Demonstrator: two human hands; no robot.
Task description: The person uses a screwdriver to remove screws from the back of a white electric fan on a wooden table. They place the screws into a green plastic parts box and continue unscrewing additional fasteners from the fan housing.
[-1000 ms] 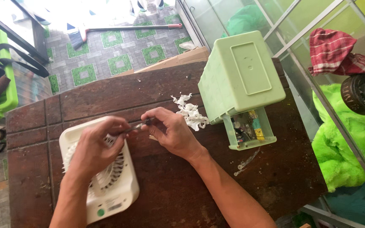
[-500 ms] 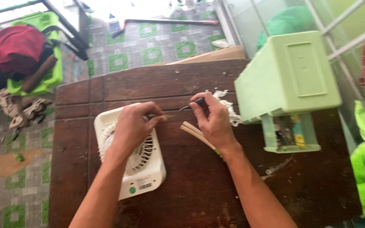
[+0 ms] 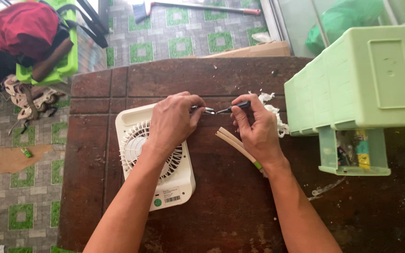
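Observation:
A white square fan (image 3: 165,182) lies flat on the dark wooden table (image 3: 212,79). My left hand (image 3: 172,124) rests over the fan's upper right corner and pinches a small metal part (image 3: 208,110) at its fingertips. My right hand (image 3: 255,126) grips a small dark-handled screwdriver (image 3: 233,107), whose tip meets that metal part. A pale flat strip (image 3: 237,147) with a green end lies on the table under my right palm.
A light green plastic drawer cabinet (image 3: 352,79) stands at the table's right, one drawer pulled out with small items inside. White crumpled scraps (image 3: 277,117) lie by my right hand. Left of the table, on the tiled floor, stand a green plastic chair (image 3: 48,47) with a red bag and several sandals.
The view has shifted left and nearer. My hands stay together above the fan; the screwdriver tip now touches the small part in my left fingers.

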